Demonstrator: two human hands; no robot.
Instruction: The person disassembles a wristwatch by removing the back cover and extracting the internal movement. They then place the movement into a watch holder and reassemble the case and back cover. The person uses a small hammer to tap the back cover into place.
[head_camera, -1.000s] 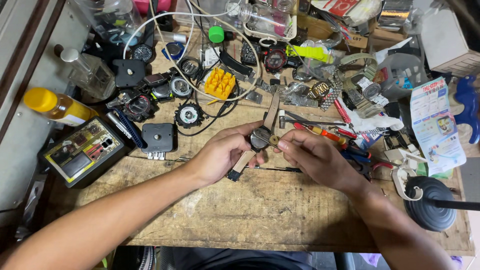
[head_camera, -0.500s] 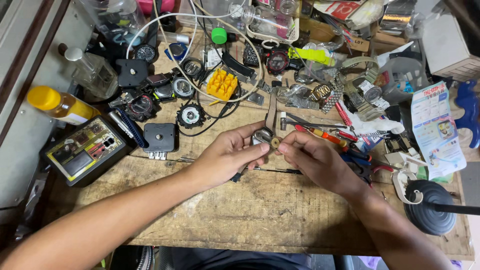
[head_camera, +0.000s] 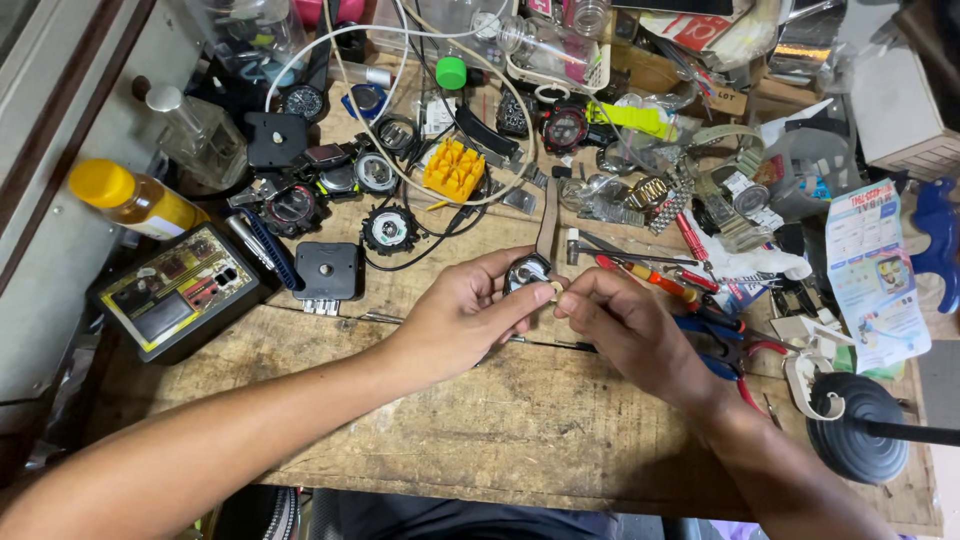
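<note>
Since the earlier frame both hands sit slightly higher over the desk (head_camera: 420, 440); the grip is unchanged. Left hand (head_camera: 462, 315) cradles the wristwatch (head_camera: 527, 272) at centre, strap running toward 12 o'clock, probably to steady the case back facing up. Left fingers (head_camera: 520, 300) curl closed around the case. Right hand (head_camera: 625, 325), from 3 o'clock, has thumb and forefinger pressed together, pinching a small pale part (head_camera: 555, 290) against the case. Red screwdriver (head_camera: 650, 280) lies just beyond.

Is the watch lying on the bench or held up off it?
Held up: the left hand grips the watch above the bench, right hand fingertips at its edge.
</note>
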